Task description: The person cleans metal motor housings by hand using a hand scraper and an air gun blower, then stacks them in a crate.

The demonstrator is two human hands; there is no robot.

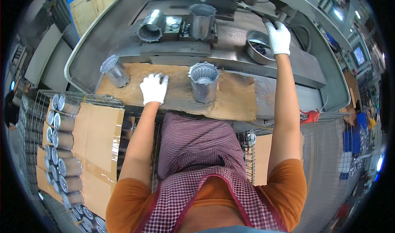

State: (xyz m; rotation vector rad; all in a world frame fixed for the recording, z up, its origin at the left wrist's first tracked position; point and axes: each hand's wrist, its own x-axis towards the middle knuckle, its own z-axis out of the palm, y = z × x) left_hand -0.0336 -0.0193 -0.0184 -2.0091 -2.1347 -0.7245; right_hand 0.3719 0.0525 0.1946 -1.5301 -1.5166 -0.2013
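Note:
My left hand [154, 89], in a white glove, lies flat on a brown cardboard sheet [234, 95], fingers apart and nothing in them. To its right stands a grey metal cylindrical housing [204, 85] with ribbed inside and notched rim; to its left, a similar housing [115, 71] leans slightly. My right hand [279, 37], also gloved, is stretched far forward above a round metal bowl [255, 54] holding dark bits. Its fingers are bent around the end of a long thin dark-handled tool [256, 12]; the grip is partly hidden.
On the machine bed, one housing [152, 26] lies tilted and another [202, 22] stands in a fixture. A wire cage [33, 113] at left holds rows of housings [66, 140] beside cardboard. A red-handled object [310, 116] sits at the bench's right edge.

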